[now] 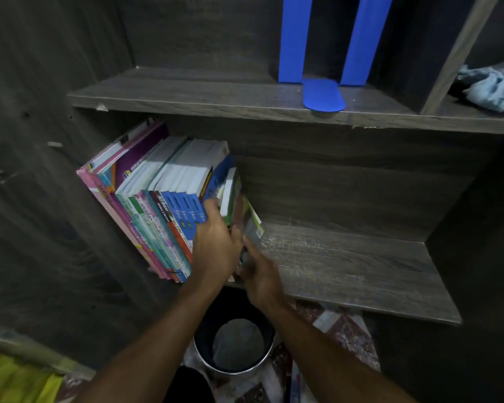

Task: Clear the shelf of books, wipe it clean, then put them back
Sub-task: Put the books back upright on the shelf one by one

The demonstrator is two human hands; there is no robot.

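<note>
Here the books (157,199) lean at the left end of the shelf (346,266). Our left hand (213,242) grips several spines, our right hand (259,274) pinches the last book (252,225); we should squeeze them together firmly.

books (157,205) left on shelf (346,266), bin (233,344) below

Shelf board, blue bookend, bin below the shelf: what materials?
Shelf board: likely laminated particleboard, with a matte grey woodgrain print.
Blue bookend: thin, smooth, uniform colour; painted sheet metal or plastic, cannot tell which.
Bin: dark wall, shiny rim; possibly metal.
</note>
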